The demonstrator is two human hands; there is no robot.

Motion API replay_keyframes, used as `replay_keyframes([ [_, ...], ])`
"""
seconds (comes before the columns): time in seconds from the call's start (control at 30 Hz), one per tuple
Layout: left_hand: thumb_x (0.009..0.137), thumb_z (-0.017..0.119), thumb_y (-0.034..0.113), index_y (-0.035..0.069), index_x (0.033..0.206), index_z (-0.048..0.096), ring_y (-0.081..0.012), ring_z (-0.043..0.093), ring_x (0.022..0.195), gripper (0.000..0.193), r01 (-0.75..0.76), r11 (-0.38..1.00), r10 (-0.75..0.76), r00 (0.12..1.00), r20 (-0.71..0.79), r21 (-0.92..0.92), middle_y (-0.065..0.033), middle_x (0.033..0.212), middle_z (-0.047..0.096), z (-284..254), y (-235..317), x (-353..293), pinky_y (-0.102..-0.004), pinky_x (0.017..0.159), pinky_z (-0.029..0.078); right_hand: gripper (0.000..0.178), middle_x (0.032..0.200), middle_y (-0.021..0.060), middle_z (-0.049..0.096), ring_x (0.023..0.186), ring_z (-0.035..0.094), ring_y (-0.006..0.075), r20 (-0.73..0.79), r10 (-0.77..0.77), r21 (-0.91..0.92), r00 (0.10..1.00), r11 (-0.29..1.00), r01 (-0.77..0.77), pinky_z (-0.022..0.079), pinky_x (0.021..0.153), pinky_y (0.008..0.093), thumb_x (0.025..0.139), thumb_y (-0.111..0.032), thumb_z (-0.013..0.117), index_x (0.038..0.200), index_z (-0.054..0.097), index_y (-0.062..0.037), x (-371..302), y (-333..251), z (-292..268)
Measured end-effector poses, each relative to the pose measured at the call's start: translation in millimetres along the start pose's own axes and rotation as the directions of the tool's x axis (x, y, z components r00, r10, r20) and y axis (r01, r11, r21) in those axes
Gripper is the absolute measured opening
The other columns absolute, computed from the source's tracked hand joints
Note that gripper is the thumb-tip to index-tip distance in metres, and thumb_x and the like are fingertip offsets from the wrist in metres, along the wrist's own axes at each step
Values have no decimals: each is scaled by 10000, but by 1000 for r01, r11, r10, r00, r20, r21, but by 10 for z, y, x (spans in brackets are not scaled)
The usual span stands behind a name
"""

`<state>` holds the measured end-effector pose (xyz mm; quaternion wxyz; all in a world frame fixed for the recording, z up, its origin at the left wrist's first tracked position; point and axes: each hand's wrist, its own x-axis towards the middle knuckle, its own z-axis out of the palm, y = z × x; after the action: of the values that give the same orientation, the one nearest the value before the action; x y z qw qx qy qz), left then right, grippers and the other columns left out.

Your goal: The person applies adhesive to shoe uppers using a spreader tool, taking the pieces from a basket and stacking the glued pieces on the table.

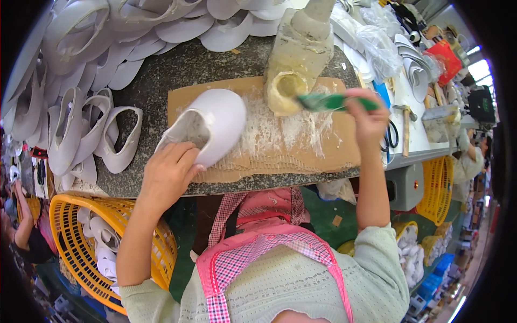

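Note:
My left hand (169, 175) grips a white shoe upper (223, 121) by its opening edge, the rounded toe pointing away to the upper right. It rests over a sheet of brown cardboard (334, 142) smeared with whitish dried glue. In my right hand (369, 118) is a brush with a green handle (336, 102), its tip at the mouth of a glue-crusted plastic bottle (291, 89). The brush is slightly blurred, and its bristles cannot be made out. The bottle lies on its side with yellowish glue inside the cut opening.
White shoe uppers (121, 140) stand along the left, with more heaped at the back (231, 29). A yellow basket (59, 231) of white pieces stands lower left. At right are a hammer (406, 129), dark-handled scissors (392, 134) and a red bag (446, 62). Other people work at both sides.

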<state>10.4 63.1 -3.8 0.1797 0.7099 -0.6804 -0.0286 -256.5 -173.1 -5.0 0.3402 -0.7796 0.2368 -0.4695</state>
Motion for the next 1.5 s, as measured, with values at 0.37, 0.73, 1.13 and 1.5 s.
replay_keyframes([
  [0.37, 700, 613, 197, 67, 820, 624, -329, 569, 781, 177, 53, 984, 44, 853, 520, -170, -153, 761, 592, -22, -226, 182, -410, 697, 444, 142, 809, 55, 643, 726, 599, 119, 331, 95, 287, 939, 938, -196, 470, 632, 238, 715, 9, 626, 846, 646, -42, 3, -178, 1150],
  [0.73, 598, 700, 184, 33, 763, 615, -251, 500, 911, 240, -172, 949, 259, 903, 342, -265, -83, 871, 502, -20, -105, 225, -352, 716, 453, 129, 722, 86, 639, 640, 597, 143, 453, -135, 205, 881, 978, 45, 464, 591, 255, 697, 13, 629, 811, 654, -44, -126, -108, 1097],
  [1.13, 782, 575, 84, -2, 940, 510, -112, 597, 641, 191, 444, 570, -390, 887, 248, -691, -87, 746, 634, -350, 77, 1, -235, 559, 449, 121, 823, 60, 630, 663, 561, 84, 266, -30, -247, 964, 964, 98, 443, 557, 195, 750, 26, 598, 859, 631, -14, 151, -33, 280],
  [1.5, 760, 258, 701, 77, 1371, 111, -295, 471, 1087, 886, 511, -23, -241, 831, 501, -859, -173, 1216, 455, 128, 189, -1, -420, 914, 362, 93, 737, 54, 618, 568, 544, 81, 194, 299, 389, 934, 851, -353, 435, 510, 183, 770, 10, 579, 856, 615, 10, -169, -296, 269],
])
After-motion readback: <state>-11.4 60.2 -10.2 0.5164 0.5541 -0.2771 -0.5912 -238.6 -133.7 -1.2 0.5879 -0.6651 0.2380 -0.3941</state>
